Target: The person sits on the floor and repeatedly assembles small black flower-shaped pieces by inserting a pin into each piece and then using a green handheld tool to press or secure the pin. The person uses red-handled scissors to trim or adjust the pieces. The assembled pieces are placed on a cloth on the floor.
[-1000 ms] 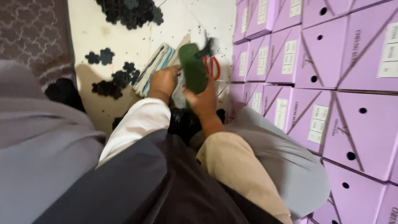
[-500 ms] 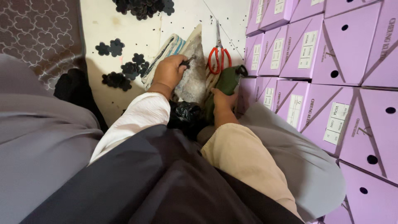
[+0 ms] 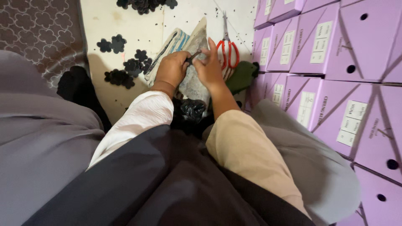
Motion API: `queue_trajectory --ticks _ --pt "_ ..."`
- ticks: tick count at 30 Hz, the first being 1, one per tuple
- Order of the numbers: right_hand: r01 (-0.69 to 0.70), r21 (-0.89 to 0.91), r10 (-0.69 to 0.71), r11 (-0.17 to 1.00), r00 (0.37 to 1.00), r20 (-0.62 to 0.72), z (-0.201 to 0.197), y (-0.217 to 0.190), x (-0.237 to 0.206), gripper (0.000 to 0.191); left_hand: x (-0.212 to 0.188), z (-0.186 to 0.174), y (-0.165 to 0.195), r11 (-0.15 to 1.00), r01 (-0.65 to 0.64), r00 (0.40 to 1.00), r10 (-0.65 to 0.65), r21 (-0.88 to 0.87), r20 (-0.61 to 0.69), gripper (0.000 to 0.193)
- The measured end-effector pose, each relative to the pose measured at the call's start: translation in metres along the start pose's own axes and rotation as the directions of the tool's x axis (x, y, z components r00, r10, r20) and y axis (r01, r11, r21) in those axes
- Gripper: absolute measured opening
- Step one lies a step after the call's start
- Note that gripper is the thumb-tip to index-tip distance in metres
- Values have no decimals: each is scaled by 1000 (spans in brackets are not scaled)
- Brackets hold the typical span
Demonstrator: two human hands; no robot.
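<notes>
My left hand (image 3: 171, 69) and my right hand (image 3: 209, 67) meet over a crumpled grey-white cloth bundle (image 3: 193, 83) on the floor. Between their fingertips they pinch a small dark piece (image 3: 193, 56). My left hand is curled into a fist around it, and my right thumb and fingers grip its other end. Red-handled scissors (image 3: 228, 50) lie just right of my right hand, blades pointing away. A dark green piece (image 3: 242, 77) rests beside my right wrist against the boxes. A black crinkled bag (image 3: 192, 109) sits under my forearms.
Stacked purple cardboard boxes (image 3: 335, 54) wall off the right side. Black flower-shaped cutouts (image 3: 125, 71) lie scattered on the pale floor, with more of these cutouts (image 3: 144, 4) at the top. A patterned grey rug (image 3: 37, 37) lies at the left. My lap fills the foreground.
My right hand held the green piece up, lowered it beside the boxes and let go. It has now moved left to join my left hand on the small dark piece.
</notes>
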State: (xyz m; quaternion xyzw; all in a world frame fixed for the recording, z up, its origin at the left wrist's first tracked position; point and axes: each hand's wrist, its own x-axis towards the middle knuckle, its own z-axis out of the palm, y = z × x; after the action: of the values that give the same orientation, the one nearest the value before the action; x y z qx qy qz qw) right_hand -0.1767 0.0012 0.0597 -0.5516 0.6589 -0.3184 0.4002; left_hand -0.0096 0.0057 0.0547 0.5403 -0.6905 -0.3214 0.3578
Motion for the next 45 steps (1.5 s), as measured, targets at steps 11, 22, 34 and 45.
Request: queue_trajectory --ticks 11,22,34,45 --pt "-11 103 23 995 992 -122 0 5 0 23 -5 8 -12 1000 8 981 -11 -20 -192 36" --pt "-9 344 72 939 982 -172 -5 -31 -3 22 38 15 -3 496 324 883 -464 -806 70 30" --pt "148 -250 -233 957 904 -358 -46 -117 -41 18 60 -4 56 452 276 905 -419 -848 71 15" --pt "79 -192 -162 978 869 -468 -76 -167 -73 20 60 -37 139 765 89 972 -207 -637 -112 11"
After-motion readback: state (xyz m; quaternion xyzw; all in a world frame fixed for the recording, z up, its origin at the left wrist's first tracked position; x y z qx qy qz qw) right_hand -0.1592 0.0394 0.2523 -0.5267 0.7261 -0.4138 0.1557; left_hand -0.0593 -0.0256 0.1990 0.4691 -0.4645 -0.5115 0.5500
